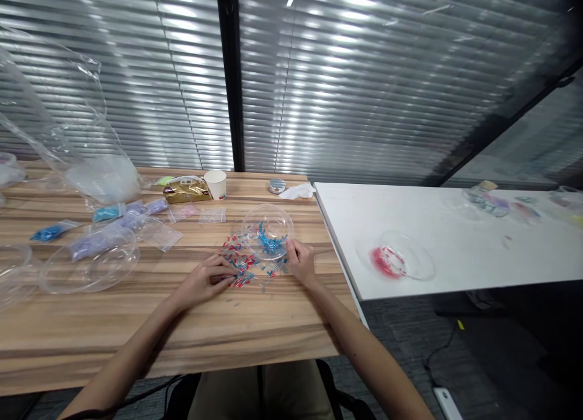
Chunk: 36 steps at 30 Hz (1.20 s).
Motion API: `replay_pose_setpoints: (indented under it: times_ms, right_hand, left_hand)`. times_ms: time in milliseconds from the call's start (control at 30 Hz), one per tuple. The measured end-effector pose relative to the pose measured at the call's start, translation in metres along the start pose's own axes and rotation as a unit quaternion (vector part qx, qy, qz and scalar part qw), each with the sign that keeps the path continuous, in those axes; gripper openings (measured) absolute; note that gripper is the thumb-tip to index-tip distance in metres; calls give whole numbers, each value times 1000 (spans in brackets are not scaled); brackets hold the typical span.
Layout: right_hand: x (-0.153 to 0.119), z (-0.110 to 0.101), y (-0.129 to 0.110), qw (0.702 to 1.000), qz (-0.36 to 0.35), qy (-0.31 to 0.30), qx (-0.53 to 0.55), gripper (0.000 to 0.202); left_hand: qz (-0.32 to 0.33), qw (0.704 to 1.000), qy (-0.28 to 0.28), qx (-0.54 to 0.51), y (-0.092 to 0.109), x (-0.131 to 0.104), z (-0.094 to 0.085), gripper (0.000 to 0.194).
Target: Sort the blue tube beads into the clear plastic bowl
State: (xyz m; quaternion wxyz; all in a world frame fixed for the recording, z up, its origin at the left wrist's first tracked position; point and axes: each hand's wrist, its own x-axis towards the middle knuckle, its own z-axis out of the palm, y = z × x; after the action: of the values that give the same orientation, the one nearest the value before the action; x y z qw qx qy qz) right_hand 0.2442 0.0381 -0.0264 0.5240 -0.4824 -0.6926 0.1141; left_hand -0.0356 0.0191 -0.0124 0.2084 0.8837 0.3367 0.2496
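A clear plastic bowl [268,209] stands tilted on the wooden table, with small blue tube-like pieces [269,241] gathered inside. My right hand [301,263] grips the bowl's right rim between thumb and fingers. Loose red and blue pieces [243,263] lie scattered in front and to the left of the bowl. At the left edge of this scatter is my left hand [204,280], its fingers bent and the tips close together on the pieces. Whatever is between those fingertips is too small to make out.
Small bags of blue [52,231] and purple [98,241] pieces lie left, near clear bowls [130,268]. Behind are a gold packet [186,190], a paper cup [215,186], a round tin [277,186] and a tissue [298,192]. A white table [410,216] adjoins, bearing a bowl of red pieces [423,265].
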Motion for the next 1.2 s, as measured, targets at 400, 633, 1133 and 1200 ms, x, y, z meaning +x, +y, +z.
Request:
replay_pose_setpoints:
  times_ms: [400, 633, 1133, 1200]
  right_hand:
    - [0, 1, 2, 1000, -13, 0, -5, 44]
    - [-1, 1, 2, 1000, -18, -2, -11, 44]
    - [1, 2, 1, 999, -29, -7, -23, 50]
    - [0, 3, 2, 999, -29, -10, -26, 50]
  left_hand:
    - [-7, 1000, -7, -24, -6, -2, 2, 16]
    - [-5, 1000, -8, -28, -4, -1, 0, 16]
    - [-5, 999, -16, -27, -2, 1, -1, 13]
    - [-6, 999, -15, -29, -3, 1, -1, 13]
